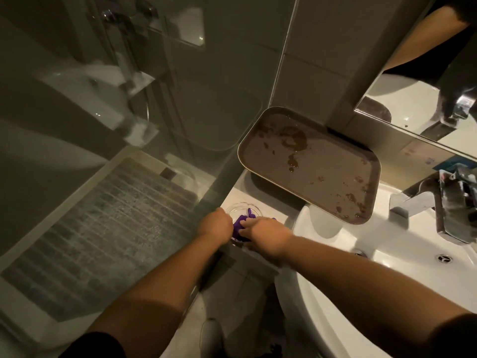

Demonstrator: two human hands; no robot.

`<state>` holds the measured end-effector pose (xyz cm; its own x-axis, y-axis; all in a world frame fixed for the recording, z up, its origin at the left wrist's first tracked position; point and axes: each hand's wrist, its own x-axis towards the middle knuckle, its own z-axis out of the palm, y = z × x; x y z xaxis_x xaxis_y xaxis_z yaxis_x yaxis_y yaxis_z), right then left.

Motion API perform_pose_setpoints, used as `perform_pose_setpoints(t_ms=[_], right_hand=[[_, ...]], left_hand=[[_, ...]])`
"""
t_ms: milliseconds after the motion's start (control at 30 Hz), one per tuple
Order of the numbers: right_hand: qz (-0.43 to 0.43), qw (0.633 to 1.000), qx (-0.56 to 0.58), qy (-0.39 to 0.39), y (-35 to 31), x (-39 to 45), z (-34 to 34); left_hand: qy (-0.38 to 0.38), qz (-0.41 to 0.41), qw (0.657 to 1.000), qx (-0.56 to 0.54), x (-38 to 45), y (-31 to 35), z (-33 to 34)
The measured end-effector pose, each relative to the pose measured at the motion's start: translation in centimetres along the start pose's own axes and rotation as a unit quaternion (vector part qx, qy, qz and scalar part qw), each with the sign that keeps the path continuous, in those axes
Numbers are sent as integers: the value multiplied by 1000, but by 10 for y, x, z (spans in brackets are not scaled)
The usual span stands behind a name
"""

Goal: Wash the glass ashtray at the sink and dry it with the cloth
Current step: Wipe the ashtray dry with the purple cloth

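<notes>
While the small round clear-glass ashtray (241,213) sits on the white worktop (268,215) just left of the basin, both my hands are on it — it lies straight ahead of me and slightly left, at the far end of both forearms. My left hand (215,224) curls around the near-left rim to steady it; I cannot see the fingertips themselves, only the knuckles closed against the glass. My right hand (265,235) comes in from the basin side and presses the crumpled purple cloth (241,224) down into the bowl, fingers bent over the wad. Being round, the ashtray has no long axis to speak of, so what matters is the rim: the far edge shows bare beyond the cloth, the near edge is hidden under my hands. Neither hand is nearer — both touch it.

I judge this to be the drying step, with the wiping inside the bowl under way; turning the glass under the cloth would want the left hand to loosen its hold a little, and the worktop's edge is close by on that side.

Beyond the ashtray a brown rectangular tray (309,164) with wet blotches overhangs the worktop and the white ceramic sink (335,254). A chrome tap (413,200) stands at the right, a mirror (413,99) above it. To my left a glass shower screen (129,99) shows a grey ribbed shower floor (103,228) behind it. Lighting is dim.
</notes>
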<state>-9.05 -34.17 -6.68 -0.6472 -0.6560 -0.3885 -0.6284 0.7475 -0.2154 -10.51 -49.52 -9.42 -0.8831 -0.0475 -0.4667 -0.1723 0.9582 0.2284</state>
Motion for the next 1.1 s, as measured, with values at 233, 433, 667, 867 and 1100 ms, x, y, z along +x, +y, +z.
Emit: perform_pose_setpoints(t_ms=[233, 433, 667, 867, 1100], right_hand=[[-76, 981, -123, -128, 20, 11, -33], [-2, 995, -56, -85, 9, 4, -21], [136, 989, 28, 57, -33, 11, 12], [34, 999, 1, -21, -5, 5, -8], [-69, 977, -161, -121, 29, 12, -31]], left_hand=[[38, 73, 996, 38, 22, -8, -4], [66, 51, 994, 72, 18, -3, 2], [61, -34, 997, -17, 3, 2, 7], [21, -47, 995, -88, 1, -3, 3], [48, 89, 995, -11, 24, -7, -6]])
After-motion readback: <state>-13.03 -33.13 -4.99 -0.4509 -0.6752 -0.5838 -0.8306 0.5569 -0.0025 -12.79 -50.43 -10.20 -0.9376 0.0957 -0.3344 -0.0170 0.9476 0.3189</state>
